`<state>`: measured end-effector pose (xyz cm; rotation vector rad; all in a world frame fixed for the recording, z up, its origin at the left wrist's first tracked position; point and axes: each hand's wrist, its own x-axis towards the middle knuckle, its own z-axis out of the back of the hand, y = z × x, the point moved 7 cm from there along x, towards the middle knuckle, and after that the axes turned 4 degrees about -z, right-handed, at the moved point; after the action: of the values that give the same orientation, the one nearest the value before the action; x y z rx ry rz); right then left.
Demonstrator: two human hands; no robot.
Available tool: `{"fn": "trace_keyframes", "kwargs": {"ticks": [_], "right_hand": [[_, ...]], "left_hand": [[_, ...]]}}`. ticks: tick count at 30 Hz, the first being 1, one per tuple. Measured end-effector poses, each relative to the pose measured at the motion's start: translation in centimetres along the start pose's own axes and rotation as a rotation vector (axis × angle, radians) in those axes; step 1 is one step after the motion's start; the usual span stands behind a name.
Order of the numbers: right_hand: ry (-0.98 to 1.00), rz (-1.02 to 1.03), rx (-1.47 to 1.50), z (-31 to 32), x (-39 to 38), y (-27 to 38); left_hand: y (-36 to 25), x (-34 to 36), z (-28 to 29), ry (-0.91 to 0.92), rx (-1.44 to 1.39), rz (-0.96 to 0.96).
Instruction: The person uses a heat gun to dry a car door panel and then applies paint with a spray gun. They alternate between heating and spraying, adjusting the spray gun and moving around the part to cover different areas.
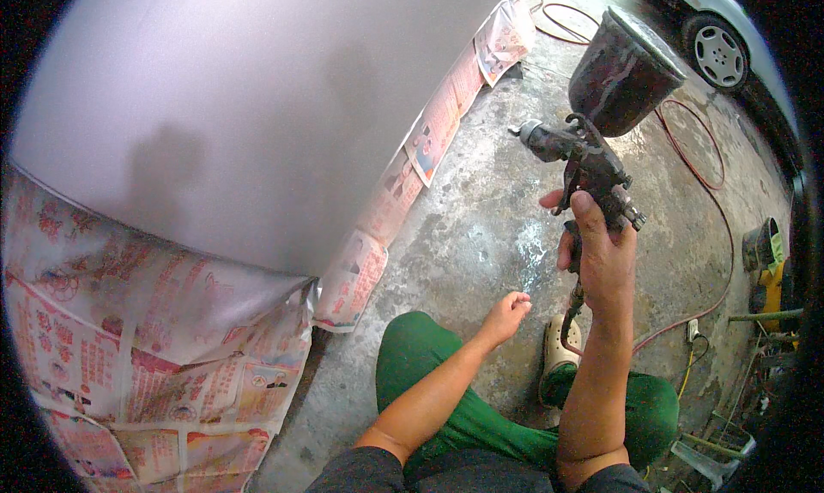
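My right hand (605,257) is wrapped round the handle of a dark, paint-stained spray gun (592,154), thumb high on its back. A large black cup (622,77) sits tilted on top of the gun, and its nozzle points left toward a smooth silver-grey panel (257,81). The nozzle is apart from the panel. From the foot of the handle runs a red air hose (657,342). My left hand (505,320) is closed in a loose fist above my green-trousered knee, with nothing visible in it. Printed newspaper sheets (163,356) hang along the panel's lower edges.
The hose curves across the stained concrete floor (455,235) on the right. A car wheel (719,54) shows at the far right. A dark bucket (760,246), a yellow object (775,296) and clutter stand at the right edge. My beige clog (560,343) rests on the floor.
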<state>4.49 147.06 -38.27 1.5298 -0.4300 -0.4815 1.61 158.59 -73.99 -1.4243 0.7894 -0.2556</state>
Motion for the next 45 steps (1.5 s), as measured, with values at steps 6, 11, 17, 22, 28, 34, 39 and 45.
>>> {"fn": "trace_keyframes", "kwargs": {"ticks": [6,11,17,22,28,34,39,45], "right_hand": [[-0.025,0.018,-0.027,-1.4,-0.4,-0.4],[0.226,-0.085,0.013,-2.7,-1.6,-1.2],[0.687,-0.196,0.120,-3.7,-3.4,-1.1],[0.517,-0.124,0.175,-3.6,-2.0,-1.3],[0.084,-0.041,0.095,-0.1,1.5,-1.5],[-0.096,-0.066,-0.204,6.0,10.3,-3.3],[0.017,-0.038,-0.368,10.6,19.2,-8.5],[0.056,-0.370,-0.325,15.9,25.2,-23.5]], "left_hand": [[0.7,0.3,0.3,0.017,0.041,0.016],[0.2,0.3,0.0,0.000,0.103,-0.083],[-1.4,-0.1,-1.1,-0.016,0.194,-0.214],[-1.7,0.1,-1.4,0.003,0.189,-0.150],[-0.8,-0.1,-1.4,0.068,0.065,-0.004],[-2.9,-0.9,-2.8,0.145,0.100,0.020],[-6.7,-4.2,-4.7,0.170,0.200,-0.055],[-8.1,-7.2,-5.6,0.249,0.429,-0.045]]}}
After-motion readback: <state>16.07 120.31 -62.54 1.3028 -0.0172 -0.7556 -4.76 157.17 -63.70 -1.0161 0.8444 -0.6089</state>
